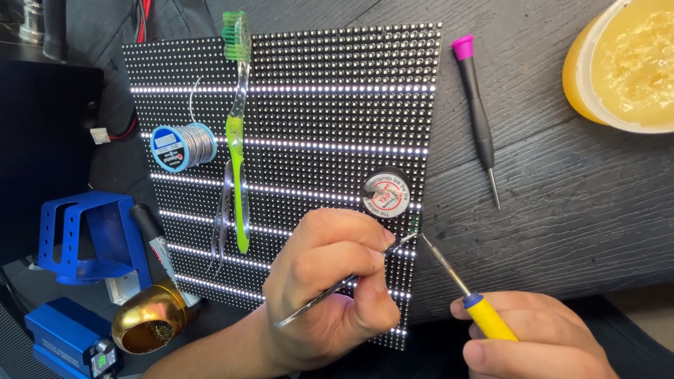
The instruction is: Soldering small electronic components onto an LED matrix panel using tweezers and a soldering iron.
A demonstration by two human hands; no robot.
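Left hand (330, 288) closed on tweezers (337, 289), pinch grip, tips at the right edge of the LED panel (316, 105), low on that edge. Right hand (540, 337) closed around yellow handle of soldering iron (460, 286), tip angled up-left, meeting the tweezer tips at the same spot on the panel edge; whether touching, cannot tell. Panel flat on dark wood-grain table (562, 203), several rows lit white. On the panel: green toothbrush (239, 133) lying lengthwise, bristle head at top edge; solder spool (182, 147) left of the brush; second pair of tweezers (223, 217) just beside the brush's lower half; round wick reel (385, 191) with red-and-white label, just above left hand. Right of the panel, on the table: precision screwdriver (479, 116) with pink cap, tip pointing down, well apart from the hands. Top right corner: yellow tub (621, 63) of pale flux paste, partly out of frame. Left of the panel: blue metal stand (91, 235), brass tip cleaner (149, 319) below it, black-handled tool (151, 235) leaning between them, blue box (67, 340) with small display at bottom left.
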